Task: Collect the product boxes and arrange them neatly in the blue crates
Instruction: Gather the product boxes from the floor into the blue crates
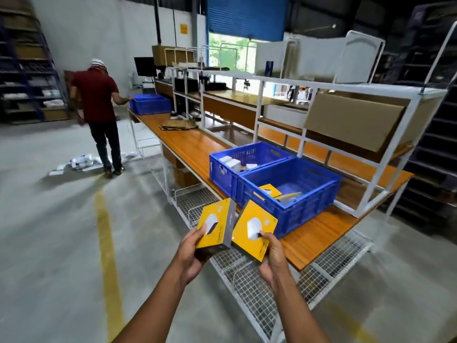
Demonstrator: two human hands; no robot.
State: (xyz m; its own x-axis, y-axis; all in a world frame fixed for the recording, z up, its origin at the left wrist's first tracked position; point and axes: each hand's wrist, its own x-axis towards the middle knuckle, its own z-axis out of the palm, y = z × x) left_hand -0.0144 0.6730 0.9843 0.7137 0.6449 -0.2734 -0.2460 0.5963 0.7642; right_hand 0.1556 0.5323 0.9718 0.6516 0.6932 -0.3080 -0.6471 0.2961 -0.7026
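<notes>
My left hand grips a yellow product box with a grey side. My right hand grips a second yellow product box, thumb on its face. Both boxes are held over the floor in front of the wooden table, just short of its edge. On the table stands a near blue crate with a yellow box and flat packets inside. Touching it behind is a second blue crate holding white boxes.
A third blue crate stands at the table's far end, where a person in a red shirt reaches toward it. Loose packages lie on the floor by that person's feet. A white shelf frame and a wire rack flank the table.
</notes>
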